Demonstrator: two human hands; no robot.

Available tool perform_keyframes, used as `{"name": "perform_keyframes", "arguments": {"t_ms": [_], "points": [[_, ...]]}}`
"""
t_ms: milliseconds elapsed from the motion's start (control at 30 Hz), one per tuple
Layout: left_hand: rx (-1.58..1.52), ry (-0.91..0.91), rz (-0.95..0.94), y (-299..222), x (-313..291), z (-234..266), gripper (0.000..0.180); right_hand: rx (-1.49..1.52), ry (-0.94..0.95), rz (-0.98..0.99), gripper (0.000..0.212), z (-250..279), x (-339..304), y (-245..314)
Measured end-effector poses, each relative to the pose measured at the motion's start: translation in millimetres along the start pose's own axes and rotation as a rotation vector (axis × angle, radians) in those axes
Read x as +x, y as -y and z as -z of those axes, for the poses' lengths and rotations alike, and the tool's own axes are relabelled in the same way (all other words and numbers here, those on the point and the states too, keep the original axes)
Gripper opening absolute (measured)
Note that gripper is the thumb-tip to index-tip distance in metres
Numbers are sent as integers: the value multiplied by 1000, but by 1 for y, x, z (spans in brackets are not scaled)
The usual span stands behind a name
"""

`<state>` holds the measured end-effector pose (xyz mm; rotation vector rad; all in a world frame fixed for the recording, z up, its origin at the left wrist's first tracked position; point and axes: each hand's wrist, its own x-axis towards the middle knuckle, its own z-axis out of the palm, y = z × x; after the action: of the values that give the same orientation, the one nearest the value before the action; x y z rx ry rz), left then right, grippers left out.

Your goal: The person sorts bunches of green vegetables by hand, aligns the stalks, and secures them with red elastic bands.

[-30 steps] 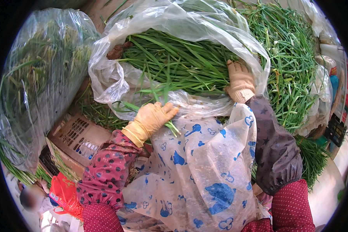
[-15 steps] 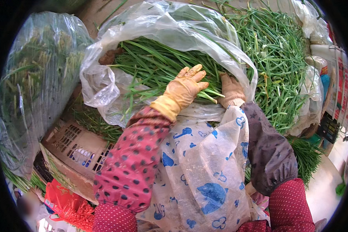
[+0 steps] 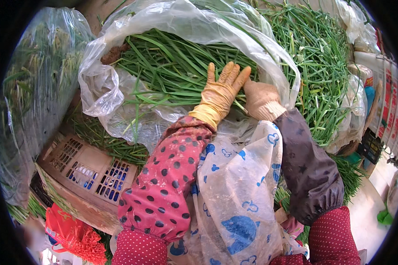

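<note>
Long green leafy stalks (image 3: 172, 57) lie in a heap inside a large clear plastic bag (image 3: 102, 90) with its mouth turned back. My left hand (image 3: 221, 90), in a yellow rubber glove, rests on the near side of the heap with its fingers spread. Close beside it, my right hand (image 3: 263, 98) wears a tan knit glove and is bent into a curl at the bag's right inner side. The right fingertips are hidden below the knuckles, so what they hold does not show. Pale stalk ends poke out between the two hands.
More cut greens (image 3: 318, 70) are piled at the right. A tall clear bag of greens (image 3: 44, 88) stands at the left. Below it sits a brown plastic crate (image 3: 90, 168), with a red bag (image 3: 68, 232) nearer me. A patterned apron (image 3: 239, 190) covers my front.
My left hand has shifted right and spread its fingers upward over the stalks. My right hand has gone from stretched fingers to a curl. The bag sits slightly higher and wider in view.
</note>
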<state>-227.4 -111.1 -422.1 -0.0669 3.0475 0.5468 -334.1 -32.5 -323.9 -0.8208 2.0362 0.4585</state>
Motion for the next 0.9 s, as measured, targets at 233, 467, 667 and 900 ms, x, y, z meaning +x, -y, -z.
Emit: {"name": "perform_keyframes", "arguments": {"t_ms": [233,467,667,900], "points": [[-209,410,53,18,13,45,59,941,-280,335,82,-20,-20,-49],[-909,-35,253,60,-7,72,65,1422,-377,305,88,-58,-9,-105],[-1547,-211,462,103,-11,91,56,1176,-424,42,60,-46,-24,-72],[-1650,-254,480,99,-21,107,65,949,-615,320,50,-14,-45,-17]]}}
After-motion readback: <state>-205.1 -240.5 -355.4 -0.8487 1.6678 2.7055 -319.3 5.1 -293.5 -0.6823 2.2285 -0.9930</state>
